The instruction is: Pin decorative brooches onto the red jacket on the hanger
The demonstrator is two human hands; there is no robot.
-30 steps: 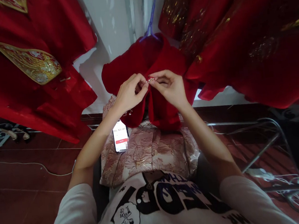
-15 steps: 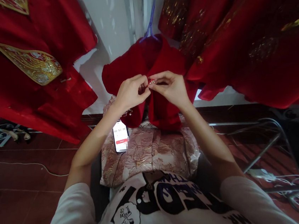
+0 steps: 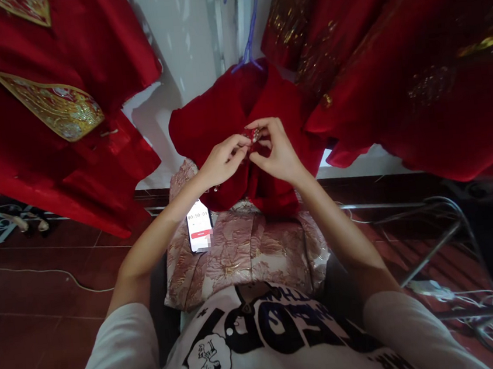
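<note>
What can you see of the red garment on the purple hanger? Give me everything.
The garment is deep red, of matte, soft-looking cloth. It hangs upright from the hanger before a pale wall, its neckline V-shaped, its front panels parted below. The left grip and right grip meet at a small beaded piece at its middle front; how each holds it is unclear. Its hem overlaps the pink cloth in view; contact is unclear.

The left hand [image 3: 221, 160] has been lowered slightly, its fingers less curled. On the right hand [image 3: 279, 150], the thumb has been parted from the forefinger. The beaded trim [image 3: 255, 135] has been tilted more upright. On the phone [image 3: 199, 227], 00:50:00 has been replaced by 00:50:01.
</note>
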